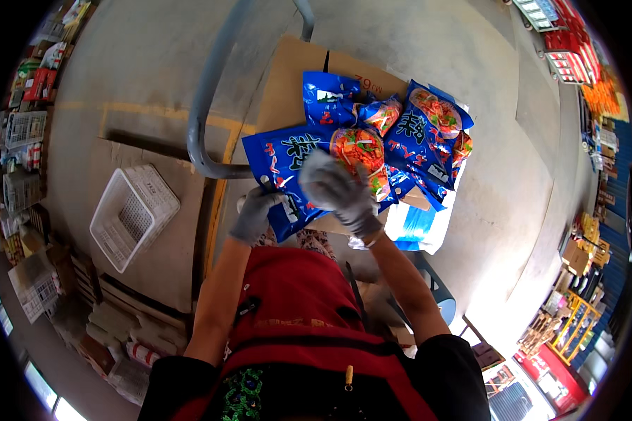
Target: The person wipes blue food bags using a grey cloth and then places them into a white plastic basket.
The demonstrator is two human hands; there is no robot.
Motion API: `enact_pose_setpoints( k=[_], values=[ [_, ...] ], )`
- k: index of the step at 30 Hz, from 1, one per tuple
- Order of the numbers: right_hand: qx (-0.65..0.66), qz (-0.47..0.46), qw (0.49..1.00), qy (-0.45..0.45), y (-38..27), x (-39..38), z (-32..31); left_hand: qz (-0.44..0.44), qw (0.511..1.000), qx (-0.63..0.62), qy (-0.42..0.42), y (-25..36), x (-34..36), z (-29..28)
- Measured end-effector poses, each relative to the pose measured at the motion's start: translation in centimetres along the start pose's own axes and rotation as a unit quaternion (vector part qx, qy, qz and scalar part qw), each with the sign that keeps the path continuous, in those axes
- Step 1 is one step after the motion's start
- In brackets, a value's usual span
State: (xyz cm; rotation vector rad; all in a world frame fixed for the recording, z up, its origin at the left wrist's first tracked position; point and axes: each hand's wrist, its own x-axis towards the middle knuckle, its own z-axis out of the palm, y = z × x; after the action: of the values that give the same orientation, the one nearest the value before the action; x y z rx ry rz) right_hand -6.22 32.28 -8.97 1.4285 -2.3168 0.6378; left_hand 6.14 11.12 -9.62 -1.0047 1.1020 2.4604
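Observation:
A large blue food bag (pixel 274 156) with a picture of a noodle-like dish lies in front of me. My left hand (pixel 255 212), in a grey glove, is closed on its lower left edge. Over the bag's middle hovers or rests my right hand (pixel 336 188), also gloved; motion smears its fingers, so I cannot tell their shape or whether they touch the bag. More blue bags of the same kind lie just beyond it: one bag (pixel 321 105) at the far left and another bag (pixel 428 130) on the right, partly overlapping others.
Under the bags is a cardboard box (pixel 282 83). A grey metal handle (pixel 202 105) curves up at the left. Further left, a white plastic basket (pixel 154 189) stands on a cardboard-covered platform (pixel 179 266). A blue-and-white package (pixel 411 226) lies at the near right.

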Motion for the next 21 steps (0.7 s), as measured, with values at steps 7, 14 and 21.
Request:
enact_pose_setpoints(
  k=[7, 14, 21],
  values=[
    [0.073, 0.322, 0.944, -0.006, 6.8, 0.3, -7.8, 0.099, 0.971, 0.209, 0.053, -0.3, -4.0, -0.7],
    [0.145, 0.208, 0.935, -0.249, 0.0, 3.5, -2.8, 0.078, 0.994, 0.04, 0.072, -3.1, -6.7, -3.5],
    [0.06, 0.327, 0.927, -0.173, -4.3, -2.8, -5.0, 0.029, 0.983, -0.116, 0.141, -7.9, -4.5, -4.5]
  ],
)
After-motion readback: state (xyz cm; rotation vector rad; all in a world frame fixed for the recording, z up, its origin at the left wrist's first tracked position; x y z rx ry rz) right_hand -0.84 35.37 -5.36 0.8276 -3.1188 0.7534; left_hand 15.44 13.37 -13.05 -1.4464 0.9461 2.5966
